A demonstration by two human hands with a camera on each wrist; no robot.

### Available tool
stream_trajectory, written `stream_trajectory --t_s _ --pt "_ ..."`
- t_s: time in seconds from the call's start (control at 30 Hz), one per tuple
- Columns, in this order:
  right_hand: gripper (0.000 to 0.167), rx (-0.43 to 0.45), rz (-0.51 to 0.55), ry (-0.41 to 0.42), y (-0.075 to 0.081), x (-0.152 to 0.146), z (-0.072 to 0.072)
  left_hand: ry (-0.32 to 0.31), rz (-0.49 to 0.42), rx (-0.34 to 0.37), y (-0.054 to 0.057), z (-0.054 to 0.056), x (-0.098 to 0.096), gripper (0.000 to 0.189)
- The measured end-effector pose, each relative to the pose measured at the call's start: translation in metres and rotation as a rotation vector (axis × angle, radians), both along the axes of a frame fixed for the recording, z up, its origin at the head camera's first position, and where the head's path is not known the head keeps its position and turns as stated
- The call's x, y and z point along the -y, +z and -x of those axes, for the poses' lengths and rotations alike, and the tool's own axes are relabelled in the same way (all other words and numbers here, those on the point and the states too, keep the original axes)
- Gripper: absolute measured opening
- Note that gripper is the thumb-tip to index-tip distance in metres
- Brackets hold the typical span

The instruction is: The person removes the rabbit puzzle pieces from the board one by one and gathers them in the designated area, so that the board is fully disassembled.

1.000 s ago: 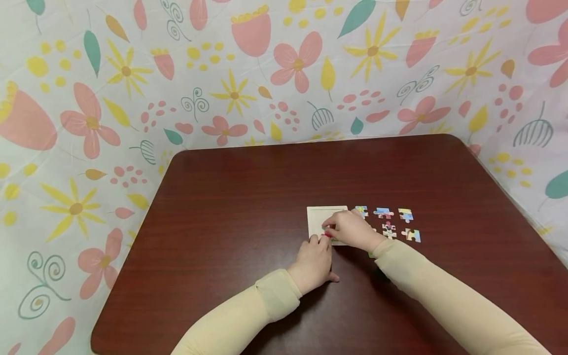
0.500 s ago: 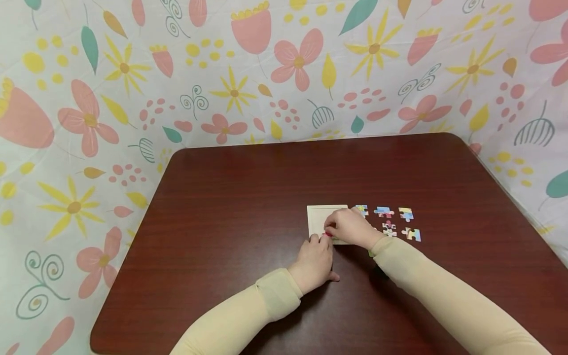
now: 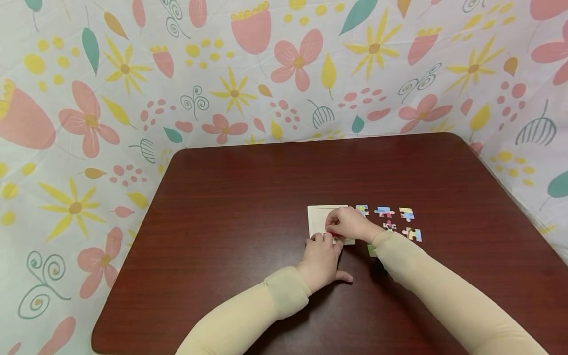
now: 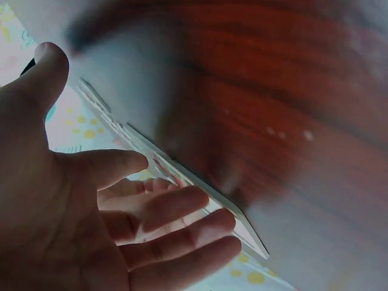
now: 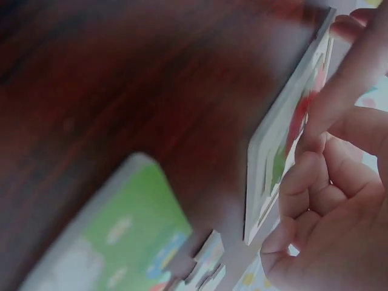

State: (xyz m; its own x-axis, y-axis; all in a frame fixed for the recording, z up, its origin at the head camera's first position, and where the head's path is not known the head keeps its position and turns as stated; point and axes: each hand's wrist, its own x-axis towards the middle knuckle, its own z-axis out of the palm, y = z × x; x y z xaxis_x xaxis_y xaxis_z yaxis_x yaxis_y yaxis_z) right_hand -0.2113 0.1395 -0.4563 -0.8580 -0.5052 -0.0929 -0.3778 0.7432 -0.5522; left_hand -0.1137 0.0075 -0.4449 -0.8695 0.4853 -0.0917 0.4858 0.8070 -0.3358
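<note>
A shallow, pale square puzzle tray (image 3: 316, 217) lies on the table. My right hand (image 3: 350, 223) reaches over it, thumb and forefinger pinching a small red-marked jigsaw piece (image 3: 331, 234) low in the tray. In the right wrist view, red and green picture (image 5: 297, 118) shows inside the tray rim (image 5: 257, 157), partly behind the fingers of the right hand (image 5: 345, 194). My left hand (image 3: 321, 259) rests its fingertips at the tray's near edge, thumb spread out to the side. The left wrist view shows the fingers (image 4: 182, 233) of that hand extended and relaxed beside the tray.
Several loose jigsaw pieces (image 3: 384, 212) lie in rows right of the tray. A green piece (image 3: 372, 250) sits partly under the right wrist. The dark brown table (image 3: 239, 197) meets a floral cloth (image 3: 266, 74) behind and at the sides.
The left hand has shifted slightly right along the tray's near edge, its thumb spreading farther right. The right hand stays over the red-marked piece, having moved only a little.
</note>
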Motion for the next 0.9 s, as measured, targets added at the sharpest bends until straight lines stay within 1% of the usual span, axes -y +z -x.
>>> stream_trajectory --t_s 0.1,0.2,0.3,0.43,0.57,0.73,0.9 --pt "0.009 0.013 0.011 0.006 0.0010 0.0003 0.0003 0.028 0.034 0.015 -0.0007 -0.0005 -0.0045 0.093" --pt "0.009 0.030 0.017 0.011 0.0021 0.0014 0.0004 0.046 0.072 0.003 -0.0022 -0.0008 -0.0070 0.095" --pt "0.009 0.049 0.018 0.019 0.0032 0.0019 0.0005 0.051 0.089 -0.016 -0.0035 -0.0012 -0.0080 0.095" --pt "0.009 0.084 0.028 0.033 0.0034 0.0014 0.0013 0.048 0.094 -0.034 -0.0049 -0.0017 -0.0080 0.095" --pt "0.010 0.104 0.054 0.048 0.0021 0.0002 0.0033 0.043 0.090 -0.036 -0.0053 -0.0012 -0.0066 0.094" --pt "0.010 0.123 0.092 0.065 0.0013 -0.0026 0.0047 0.038 0.081 -0.020 -0.0051 0.0002 -0.0061 0.092" --pt "0.010 0.143 0.112 0.077 0.0018 -0.0034 0.0045 0.057 0.084 0.005 -0.0047 0.0011 -0.0067 0.091"
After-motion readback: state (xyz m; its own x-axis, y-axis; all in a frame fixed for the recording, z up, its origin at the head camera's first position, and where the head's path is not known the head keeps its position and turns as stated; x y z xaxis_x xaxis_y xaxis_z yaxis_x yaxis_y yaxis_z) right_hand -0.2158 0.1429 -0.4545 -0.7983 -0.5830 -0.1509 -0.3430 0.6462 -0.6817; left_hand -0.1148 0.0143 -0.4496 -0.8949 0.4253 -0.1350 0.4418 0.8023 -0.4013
